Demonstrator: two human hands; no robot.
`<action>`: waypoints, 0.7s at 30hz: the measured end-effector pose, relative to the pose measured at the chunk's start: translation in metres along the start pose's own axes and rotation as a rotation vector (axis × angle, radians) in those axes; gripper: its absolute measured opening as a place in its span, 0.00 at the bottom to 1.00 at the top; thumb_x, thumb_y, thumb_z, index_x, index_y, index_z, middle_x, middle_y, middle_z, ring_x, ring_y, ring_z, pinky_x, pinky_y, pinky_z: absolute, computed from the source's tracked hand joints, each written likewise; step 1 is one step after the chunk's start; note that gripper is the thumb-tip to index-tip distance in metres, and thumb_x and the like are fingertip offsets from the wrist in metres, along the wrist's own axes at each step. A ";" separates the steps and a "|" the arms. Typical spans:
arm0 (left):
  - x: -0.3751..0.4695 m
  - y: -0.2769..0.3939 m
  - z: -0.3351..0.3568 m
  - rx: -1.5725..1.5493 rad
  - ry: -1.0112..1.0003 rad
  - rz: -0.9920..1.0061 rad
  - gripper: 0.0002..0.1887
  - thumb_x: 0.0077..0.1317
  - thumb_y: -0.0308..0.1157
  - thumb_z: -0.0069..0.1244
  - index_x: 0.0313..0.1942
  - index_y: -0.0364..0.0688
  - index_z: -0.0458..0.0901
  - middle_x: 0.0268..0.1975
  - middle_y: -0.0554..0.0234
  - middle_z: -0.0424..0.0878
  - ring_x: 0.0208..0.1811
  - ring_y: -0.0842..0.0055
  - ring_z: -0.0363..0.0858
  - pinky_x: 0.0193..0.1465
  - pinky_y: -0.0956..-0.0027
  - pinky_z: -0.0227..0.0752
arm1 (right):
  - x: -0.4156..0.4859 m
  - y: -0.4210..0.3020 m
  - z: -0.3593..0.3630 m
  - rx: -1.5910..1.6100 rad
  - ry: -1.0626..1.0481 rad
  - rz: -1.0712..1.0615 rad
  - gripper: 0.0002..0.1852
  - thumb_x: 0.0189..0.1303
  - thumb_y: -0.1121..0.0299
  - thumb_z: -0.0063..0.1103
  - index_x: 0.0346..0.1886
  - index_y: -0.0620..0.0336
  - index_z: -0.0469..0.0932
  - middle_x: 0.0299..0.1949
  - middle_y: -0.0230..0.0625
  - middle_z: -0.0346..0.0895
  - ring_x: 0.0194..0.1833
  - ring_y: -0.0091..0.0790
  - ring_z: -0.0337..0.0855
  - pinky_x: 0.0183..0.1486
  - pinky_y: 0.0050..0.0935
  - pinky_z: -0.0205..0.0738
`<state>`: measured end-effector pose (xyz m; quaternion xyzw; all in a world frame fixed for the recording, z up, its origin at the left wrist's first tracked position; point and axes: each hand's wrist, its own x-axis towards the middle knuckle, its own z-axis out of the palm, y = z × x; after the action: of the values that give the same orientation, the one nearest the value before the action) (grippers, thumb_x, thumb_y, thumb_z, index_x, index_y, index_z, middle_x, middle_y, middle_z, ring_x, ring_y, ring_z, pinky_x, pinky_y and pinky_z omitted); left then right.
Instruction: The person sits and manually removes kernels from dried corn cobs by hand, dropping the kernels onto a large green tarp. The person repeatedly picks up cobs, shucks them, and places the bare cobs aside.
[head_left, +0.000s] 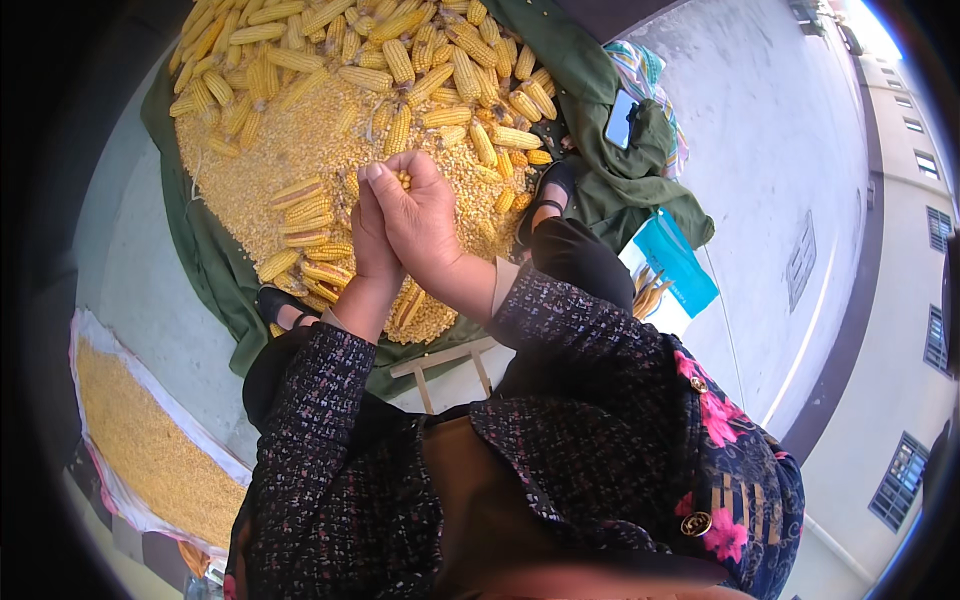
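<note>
My left hand (373, 236) and my right hand (421, 214) are pressed together over the heap, thumbs side by side at the top. Yellow kernels of a corn cob (403, 180) show inside the curled fingers of the right hand. Most of that cob is hidden, and the left fingers wrap in from the other side. Beneath my hands spreads a pile of loose corn kernels (255, 176). Several partly stripped cobs (307, 214) lie just left of my hands, some with bare reddish rows. Whole corn cobs (367, 77) are heaped at the far side.
A green cloth (199, 255) lies under the corn. On its right fold rests a smartphone (621, 120). A blue and white bag (679, 262) with dry husks (651, 292) sits by my right leg. Grain on a white sheet (150, 420) lies at left; a wooden stool (442, 360) is below me.
</note>
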<state>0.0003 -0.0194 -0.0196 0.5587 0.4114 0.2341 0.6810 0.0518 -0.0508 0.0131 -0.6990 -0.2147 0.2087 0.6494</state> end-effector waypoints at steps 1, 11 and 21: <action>0.002 -0.008 -0.004 -0.018 -0.013 0.026 0.27 0.76 0.56 0.30 0.41 0.39 0.74 0.40 0.62 0.78 0.44 0.77 0.75 0.48 0.71 0.70 | -0.005 0.000 0.002 -0.062 0.009 -0.069 0.08 0.61 0.71 0.61 0.32 0.62 0.73 0.31 0.42 0.75 0.36 0.41 0.76 0.42 0.36 0.72; 0.006 0.024 0.002 -0.319 -0.015 -0.126 0.30 0.75 0.57 0.27 0.38 0.38 0.76 0.37 0.58 0.80 0.39 0.77 0.77 0.42 0.71 0.71 | 0.011 0.005 0.001 0.117 -0.007 0.087 0.08 0.63 0.69 0.60 0.34 0.63 0.73 0.30 0.40 0.75 0.34 0.33 0.75 0.40 0.33 0.72; 0.032 -0.042 -0.025 -0.783 -0.068 -0.274 0.24 0.74 0.55 0.35 0.35 0.42 0.69 0.30 0.65 0.69 0.34 0.76 0.71 0.41 0.71 0.69 | -0.022 0.004 0.011 -0.063 -0.097 -0.161 0.06 0.61 0.72 0.60 0.37 0.62 0.73 0.36 0.43 0.74 0.41 0.44 0.75 0.46 0.37 0.70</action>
<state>-0.0091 0.0084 -0.0704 0.2049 0.3393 0.2614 0.8801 0.0279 -0.0543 0.0090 -0.6887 -0.3082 0.1825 0.6305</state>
